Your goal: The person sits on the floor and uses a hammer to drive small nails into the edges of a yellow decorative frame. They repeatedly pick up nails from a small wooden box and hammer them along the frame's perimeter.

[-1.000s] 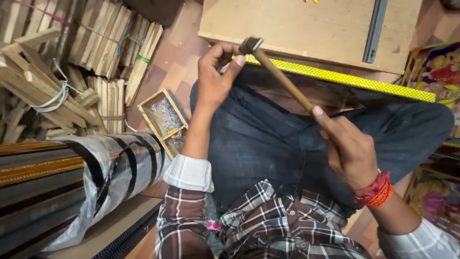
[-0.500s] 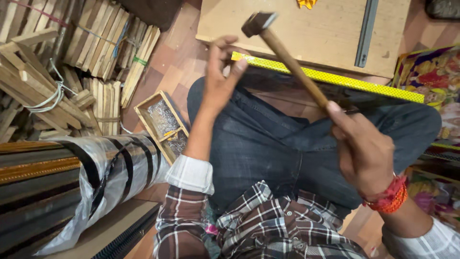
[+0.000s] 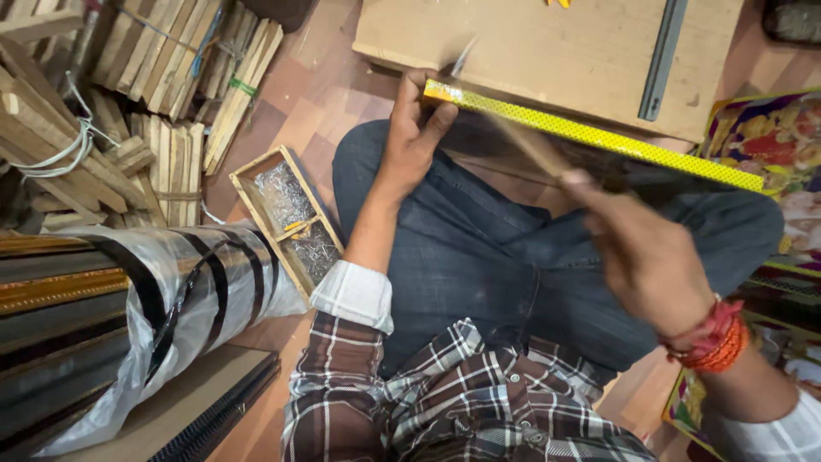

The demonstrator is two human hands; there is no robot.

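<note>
gripping the near end of a wooden hammer handle [image 3: 522,141], my right hand [image 3: 646,257] is closed fully around it; hand and handle are motion-blurred, and the hammer head [image 3: 463,58] shows only as a faint streak over the board edge, so its exact contact point cannot be told. my left hand [image 3: 410,137] is curled over the left end of a yellow dotted frame strip [image 3: 599,137], fingers on the far side and thumb on the near side, holding it closed. the strip lies across my lap over dark jeans [image 3: 479,257], running from the left hand toward the right, its far edge against a flat wooden board [image 3: 547,51]. a grey metal bar [image 3: 663,60] lies on that board, well apart from the hands. on the floor to the left, a small wooden tray of nails [image 3: 286,218] sits beside my knee. bundles of wooden sticks [image 3: 171,77] are stacked beyond it. plastic-wrapped frame mouldings [image 3: 128,316] lie at the near left. red thread bands [image 3: 714,338] circle my right wrist.
</note>
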